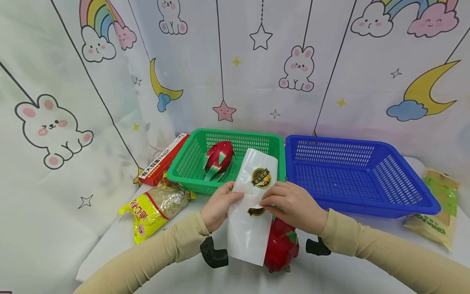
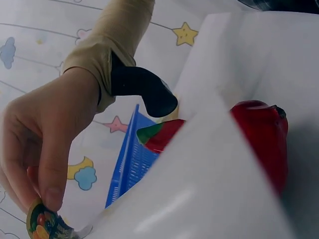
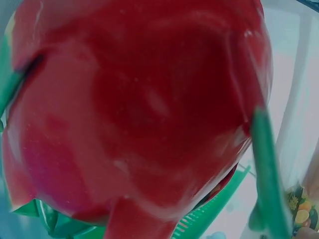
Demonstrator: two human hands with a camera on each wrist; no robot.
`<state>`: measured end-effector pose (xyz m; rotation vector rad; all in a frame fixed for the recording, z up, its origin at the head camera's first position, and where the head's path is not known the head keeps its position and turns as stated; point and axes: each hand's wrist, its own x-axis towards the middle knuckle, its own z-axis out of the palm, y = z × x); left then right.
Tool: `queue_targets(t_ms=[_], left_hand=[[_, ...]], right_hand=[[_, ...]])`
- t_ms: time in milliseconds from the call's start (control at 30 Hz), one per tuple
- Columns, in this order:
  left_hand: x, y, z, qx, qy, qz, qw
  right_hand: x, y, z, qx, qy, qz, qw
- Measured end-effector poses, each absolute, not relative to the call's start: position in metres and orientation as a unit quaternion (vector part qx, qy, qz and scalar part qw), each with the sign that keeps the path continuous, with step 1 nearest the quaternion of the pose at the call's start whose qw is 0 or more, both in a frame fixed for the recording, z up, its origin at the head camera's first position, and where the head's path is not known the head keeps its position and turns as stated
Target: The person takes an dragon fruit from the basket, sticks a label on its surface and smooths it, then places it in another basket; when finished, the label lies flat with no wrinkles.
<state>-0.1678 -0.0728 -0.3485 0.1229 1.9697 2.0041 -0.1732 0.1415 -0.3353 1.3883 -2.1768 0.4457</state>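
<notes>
My left hand [image 1: 220, 204] holds a glossy white label sheet [image 1: 247, 241] by its left edge, thumb on top. Higher on the sheet is a round dark-and-gold label [image 1: 262, 178]. My right hand [image 1: 295, 204] pinches a second label [image 1: 256, 212] near the middle; in the left wrist view this label [image 2: 39, 221] curls up at the fingertips. Beneath my right hand a red dragon fruit [image 1: 282, 247] with green tips lies on the table, partly covered by the sheet. That dragon fruit [image 3: 139, 109] fills most of the right wrist view.
Behind the hands stands a green basket [image 1: 191, 161] holding another dragon fruit [image 1: 219, 157]. A blue basket [image 1: 341, 175] is to its right. On the left lie a red pasta box [image 1: 165, 159] and a yellow food bag [image 1: 154, 210]. Another bag [image 1: 437, 208] lies far right.
</notes>
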Motion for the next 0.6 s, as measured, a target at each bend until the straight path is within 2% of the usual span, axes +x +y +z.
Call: queue_targets(t_ms=[600], left_hand=[[-0.171,-0.094,-0.356,0.007,0.713,0.69,0.126]], right_hand=[[-0.173,0.165,-0.336,0.501,-0.79,0.215,0.28]])
